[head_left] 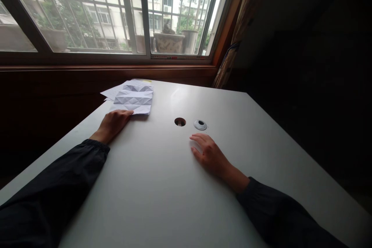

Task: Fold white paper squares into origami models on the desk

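1 head-worn camera faces forward and down onto the left hand [112, 126] and right hand [210, 155].

The sheets of thin white creased paper [132, 99] at upper centre-left look matt, faceted by their folds. The white desk [162, 201] is smooth laminate with a soft sheen. The round white grommet ring [200, 124] right of centre looks like glossy plastic. The dark cloth sleeves [52, 178] at lower left and right are matt. Across the top, the reddish-brown wooden window frame [107, 73] looks polished.
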Action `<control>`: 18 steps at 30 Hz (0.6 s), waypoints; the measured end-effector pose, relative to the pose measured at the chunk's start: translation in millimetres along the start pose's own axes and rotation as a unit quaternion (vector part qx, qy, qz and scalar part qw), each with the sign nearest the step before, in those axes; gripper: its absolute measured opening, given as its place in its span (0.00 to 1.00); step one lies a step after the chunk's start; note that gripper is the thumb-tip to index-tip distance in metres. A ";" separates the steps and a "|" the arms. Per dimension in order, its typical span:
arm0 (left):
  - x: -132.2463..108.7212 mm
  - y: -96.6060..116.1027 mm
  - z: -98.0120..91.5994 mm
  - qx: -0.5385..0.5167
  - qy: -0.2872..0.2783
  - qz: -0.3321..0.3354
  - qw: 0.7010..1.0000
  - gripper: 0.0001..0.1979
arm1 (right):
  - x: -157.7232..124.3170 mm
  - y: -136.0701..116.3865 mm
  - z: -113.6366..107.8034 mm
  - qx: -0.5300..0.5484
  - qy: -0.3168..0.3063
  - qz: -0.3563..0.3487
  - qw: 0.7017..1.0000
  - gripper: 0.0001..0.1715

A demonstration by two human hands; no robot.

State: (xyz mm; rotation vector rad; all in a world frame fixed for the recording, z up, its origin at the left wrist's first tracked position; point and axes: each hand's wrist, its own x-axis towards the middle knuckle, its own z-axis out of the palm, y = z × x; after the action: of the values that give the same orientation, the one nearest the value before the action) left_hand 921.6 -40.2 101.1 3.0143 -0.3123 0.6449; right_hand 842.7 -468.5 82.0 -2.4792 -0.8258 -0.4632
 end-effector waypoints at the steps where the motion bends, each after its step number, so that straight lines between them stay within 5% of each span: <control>1: 0.0 -2.0 0.4 0.006 -0.004 -0.004 1.000 0.19 | 0.0 0.2 0.4 0.000 0.001 0.000 1.000 0.19; 6: -4.4 12.7 -3.7 0.014 0.030 0.057 0.998 0.18 | 1.5 1.8 1.0 0.017 0.011 0.001 1.000 0.19; 13: -12.4 120.2 -10.7 -0.051 0.024 0.228 0.972 0.17 | 1.1 2.6 -5.0 0.062 0.082 0.083 0.991 0.16; 18: -2.7 178.0 -5.4 -0.105 0.023 0.257 0.960 0.17 | -1.1 -0.3 -12.2 0.089 0.134 0.112 0.981 0.17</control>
State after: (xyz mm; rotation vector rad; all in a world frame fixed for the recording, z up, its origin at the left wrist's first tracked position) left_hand 880.5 -213.4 104.9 2.7085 -1.1059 0.6541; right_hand 839.7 -475.4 91.7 -2.2475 -0.4544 -0.5972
